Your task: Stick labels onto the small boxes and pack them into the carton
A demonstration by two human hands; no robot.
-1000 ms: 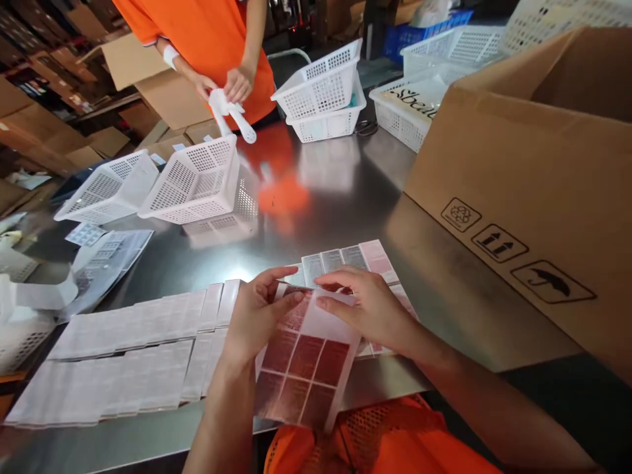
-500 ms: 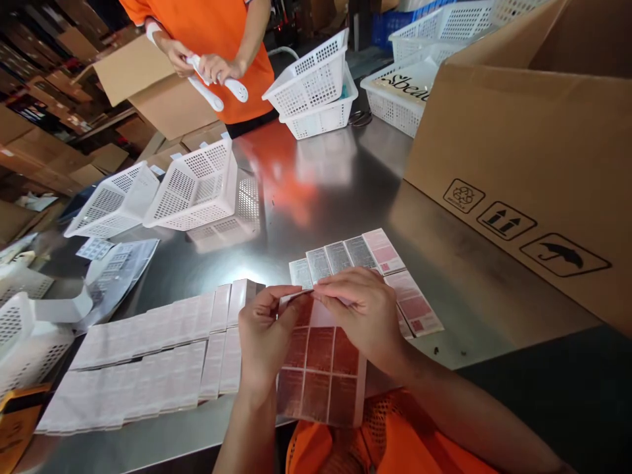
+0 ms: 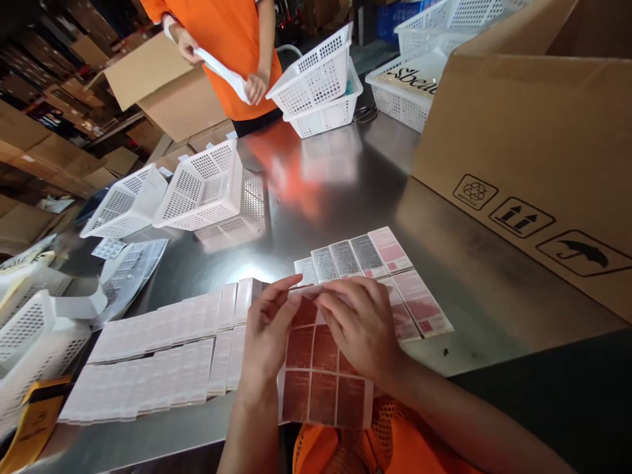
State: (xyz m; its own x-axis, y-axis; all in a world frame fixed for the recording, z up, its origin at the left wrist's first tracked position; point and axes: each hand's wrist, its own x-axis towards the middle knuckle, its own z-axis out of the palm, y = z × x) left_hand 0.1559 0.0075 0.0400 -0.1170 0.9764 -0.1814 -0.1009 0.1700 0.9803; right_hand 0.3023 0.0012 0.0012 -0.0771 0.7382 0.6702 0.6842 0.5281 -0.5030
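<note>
A sheet of labels (image 3: 323, 388), dark reddish-brown rectangles in a grid with pale borders, hangs over the table's front edge. My left hand (image 3: 266, 329) has its thumb at the upper left corner of the sheet, with the index finger lifted a little. My right hand (image 3: 363, 322) pinches the top edge, where a pale strip is turned up between the hands. Just beyond my right hand lie flat pink and silvery printed packets (image 3: 395, 253), overlapping in two rows. Left of my left hand are two long rows of overlapping pale pink packets (image 3: 162, 359).
A large cardboard box (image 3: 523, 151) stands at the right. White perforated baskets (image 3: 205, 184) sit on the metal table (image 3: 320, 204), others at the back and left. Printed papers (image 3: 135, 270) lie at the left. Across the table a person in orange (image 3: 232, 39) holds a white object.
My left index finger has lifted, and the pale strip at the sheet's top shows more. The view has shifted slightly. Across the table, the person's hands have moved apart along the white object.
</note>
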